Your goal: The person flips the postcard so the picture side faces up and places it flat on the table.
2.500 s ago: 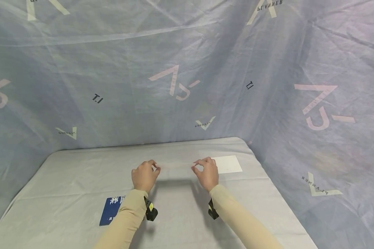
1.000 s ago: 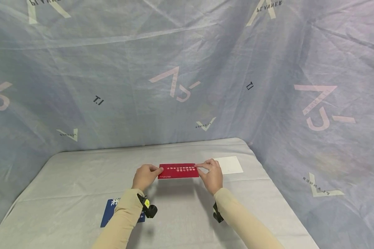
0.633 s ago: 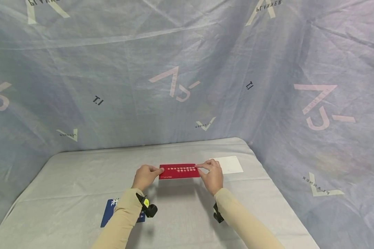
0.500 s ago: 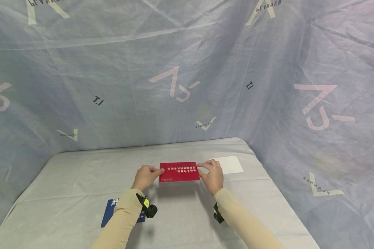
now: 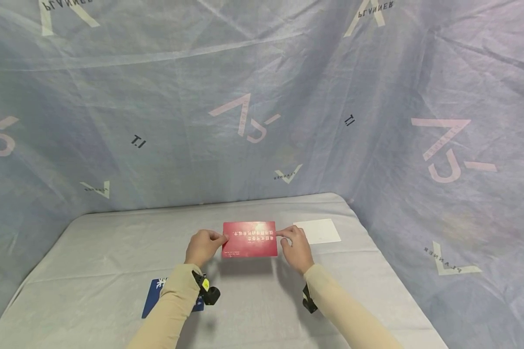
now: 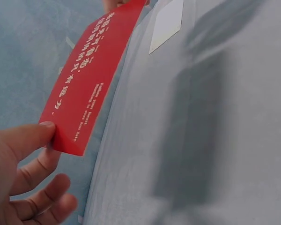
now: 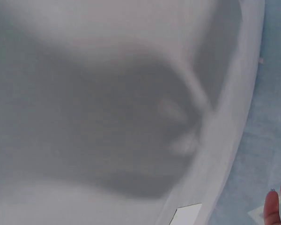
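A red postcard (image 5: 249,240) with pale printed lettering hangs above the cloth-covered table, its printed face toward the head camera. My left hand (image 5: 203,247) pinches its left edge, thumb on the printed face; in the left wrist view the thumb (image 6: 28,138) presses near the corner while the lower fingers curl loosely. My right hand (image 5: 297,249) is at the opposite edge, its index fingertip at or just beside the card and the thumb apart from it. In the right wrist view only some right fingertips (image 7: 271,208) show, with no card between them.
Right of the right hand lies a white card (image 5: 318,231) on the table (image 5: 91,261). A blue card (image 5: 151,301) lies partly hidden beneath the left forearm. Grey printed curtains (image 5: 179,97) hang behind and beside the table.
The red postcard, first seen edge-on between both hands, has tilted until its printed face shows fully. The right hand's pinch has loosened and the hand has shifted slightly; the left has kept its grip.
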`<state>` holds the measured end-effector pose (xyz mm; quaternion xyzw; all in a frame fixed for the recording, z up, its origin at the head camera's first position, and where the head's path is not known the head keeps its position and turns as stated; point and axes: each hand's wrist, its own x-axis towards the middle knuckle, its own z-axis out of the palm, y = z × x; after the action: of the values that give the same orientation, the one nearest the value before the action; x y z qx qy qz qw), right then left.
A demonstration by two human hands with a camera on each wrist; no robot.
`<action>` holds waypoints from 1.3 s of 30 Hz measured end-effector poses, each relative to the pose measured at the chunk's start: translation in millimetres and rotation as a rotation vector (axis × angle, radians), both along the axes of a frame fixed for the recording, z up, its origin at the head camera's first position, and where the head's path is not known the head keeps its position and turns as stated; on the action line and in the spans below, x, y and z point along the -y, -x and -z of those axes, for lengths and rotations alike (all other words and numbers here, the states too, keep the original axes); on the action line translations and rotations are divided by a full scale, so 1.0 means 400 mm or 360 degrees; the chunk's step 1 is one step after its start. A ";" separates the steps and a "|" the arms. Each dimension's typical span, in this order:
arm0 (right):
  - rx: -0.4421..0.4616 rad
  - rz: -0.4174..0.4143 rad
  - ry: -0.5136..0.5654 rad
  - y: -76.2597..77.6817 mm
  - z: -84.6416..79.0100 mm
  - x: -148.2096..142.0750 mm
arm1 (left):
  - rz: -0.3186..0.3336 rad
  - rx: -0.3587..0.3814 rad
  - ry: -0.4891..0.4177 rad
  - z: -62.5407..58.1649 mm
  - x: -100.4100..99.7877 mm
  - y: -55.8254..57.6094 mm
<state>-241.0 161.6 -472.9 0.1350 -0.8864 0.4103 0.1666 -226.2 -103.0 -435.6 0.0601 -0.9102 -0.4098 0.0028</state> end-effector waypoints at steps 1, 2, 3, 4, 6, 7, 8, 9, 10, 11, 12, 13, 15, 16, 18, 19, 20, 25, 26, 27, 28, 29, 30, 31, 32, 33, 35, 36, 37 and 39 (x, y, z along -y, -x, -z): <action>0.0030 -0.0010 0.0026 -0.002 -0.001 0.002 | -0.0003 -0.0004 0.0002 0.001 0.002 0.000; 0.0059 -0.0017 0.0048 -0.003 -0.003 0.004 | -0.0009 -0.0005 0.0002 0.001 0.003 -0.001; 0.0083 -0.0026 0.0063 -0.004 -0.004 0.007 | -0.0013 -0.0007 0.0002 0.001 0.005 -0.002; 0.0109 -0.0030 0.0074 -0.005 -0.006 0.009 | -0.0017 -0.0012 0.0003 0.001 0.006 -0.003; 0.0150 -0.0024 0.0072 -0.006 -0.011 0.015 | -0.0022 -0.0021 0.0003 0.003 0.009 -0.004; 0.0156 -0.0019 0.0059 -0.007 -0.013 0.018 | -0.0026 -0.0024 0.0004 0.003 0.010 -0.005; 0.0161 -0.0010 0.0040 -0.007 -0.015 0.021 | -0.0030 -0.0027 0.0005 0.003 0.011 -0.006; 0.0166 -0.0003 0.0025 -0.007 -0.017 0.024 | -0.0033 -0.0032 0.0006 0.003 0.012 -0.007; 0.0168 0.0009 0.0010 -0.007 -0.020 0.026 | -0.0037 -0.0038 0.0006 0.003 0.014 -0.007; 0.0164 0.0016 -0.0006 -0.007 -0.021 0.029 | -0.0041 -0.0045 0.0007 0.003 0.015 -0.008; 0.0154 0.0021 -0.0020 -0.007 -0.023 0.031 | -0.0045 -0.0052 0.0007 0.002 0.016 -0.009; 0.0144 0.0024 -0.0030 -0.007 -0.024 0.033 | -0.0050 -0.0062 0.0011 0.000 0.018 -0.010; 0.0137 0.0021 -0.0039 -0.007 -0.027 0.037 | -0.0060 -0.0084 0.0018 -0.002 0.022 -0.012; 0.0135 0.0018 -0.0040 -0.008 -0.029 0.039 | -0.0065 -0.0098 0.0023 -0.004 0.024 -0.013; 0.0140 0.0019 -0.0044 -0.008 -0.033 0.044 | -0.0067 -0.0128 0.0040 -0.007 0.029 -0.015; 0.0149 0.0022 -0.0049 -0.008 -0.035 0.046 | -0.0068 -0.0138 0.0049 -0.009 0.032 -0.015; 0.0154 0.0023 -0.0056 -0.007 -0.036 0.048 | -0.0065 -0.0149 0.0058 -0.010 0.035 -0.015; 0.0139 0.0015 -0.0084 -0.006 -0.040 0.060 | -0.0056 -0.0157 0.0074 -0.014 0.046 -0.017; 0.0129 0.0014 -0.0088 -0.005 -0.041 0.063 | -0.0052 -0.0162 0.0075 -0.014 0.048 -0.018; 0.0122 0.0015 -0.0088 -0.005 -0.042 0.065 | -0.0053 -0.0163 0.0076 -0.014 0.050 -0.019; 0.0122 0.0017 -0.0086 -0.005 -0.043 0.068 | -0.0050 -0.0169 0.0079 -0.013 0.053 -0.019; 0.0113 0.0020 -0.0093 -0.004 -0.043 0.070 | -0.0051 -0.0170 0.0080 -0.013 0.055 -0.019; 0.0112 0.0026 -0.0095 -0.003 -0.044 0.073 | -0.0051 -0.0169 0.0080 -0.013 0.058 -0.020; 0.0106 0.0030 -0.0099 -0.002 -0.044 0.075 | -0.0052 -0.0169 0.0081 -0.012 0.060 -0.020; 0.0097 0.0032 -0.0107 -0.002 -0.045 0.078 | -0.0052 -0.0168 0.0083 -0.012 0.063 -0.021; 0.0093 0.0033 -0.0112 -0.001 -0.045 0.080 | -0.0055 -0.0162 0.0083 -0.012 0.065 -0.021; 0.0087 0.0027 -0.0113 0.000 -0.046 0.084 | -0.0061 -0.0148 0.0083 -0.012 0.070 -0.021; 0.0079 0.0022 -0.0116 0.001 -0.046 0.087 | -0.0063 -0.0143 0.0083 -0.012 0.072 -0.022; 0.0076 0.0017 -0.0116 0.001 -0.047 0.091 | -0.0066 -0.0141 0.0087 -0.013 0.075 -0.022; 0.0077 0.0008 -0.0122 0.002 -0.047 0.097 | -0.0077 -0.0133 0.0090 -0.014 0.080 -0.024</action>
<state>-241.9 122.6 -454.0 0.1291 -0.9055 0.3789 0.1409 -216.7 -134.8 -430.0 0.0647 -0.9187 -0.3860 0.0523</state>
